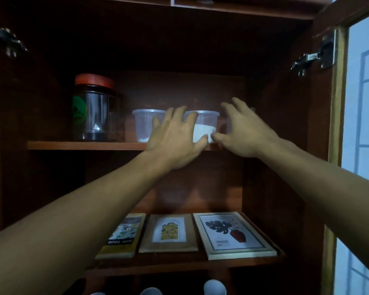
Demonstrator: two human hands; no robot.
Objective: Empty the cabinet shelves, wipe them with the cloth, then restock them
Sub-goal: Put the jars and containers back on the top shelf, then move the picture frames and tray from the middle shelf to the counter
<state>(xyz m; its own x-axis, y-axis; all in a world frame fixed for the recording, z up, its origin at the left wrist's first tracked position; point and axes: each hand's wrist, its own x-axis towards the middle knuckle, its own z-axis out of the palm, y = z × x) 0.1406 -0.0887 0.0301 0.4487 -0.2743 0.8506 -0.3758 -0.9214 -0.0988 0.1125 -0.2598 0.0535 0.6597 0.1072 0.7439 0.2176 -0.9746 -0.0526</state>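
forearms reach up from both lower corners. below them, pale cups are cut off by the bottom edge. on the lower shelf lie a yellow book and two framed prints, flat and side by side.

higher up, the left hand covers the gap between two clear tubs, its fingers spread and nearly straight, holding nothing; its thumb lies at the base of the powder tub. the right hand is just beside that tub, fingers splayed wide, thumb tip near the left thumb. whether either hand actually touches the tub is hard to tell.

both tubs stand on the upper shelf; the empty-looking tub is half hidden by the left hand. a red-lidded jar stands at the left. something clear behind the right hand is too dim to make out.
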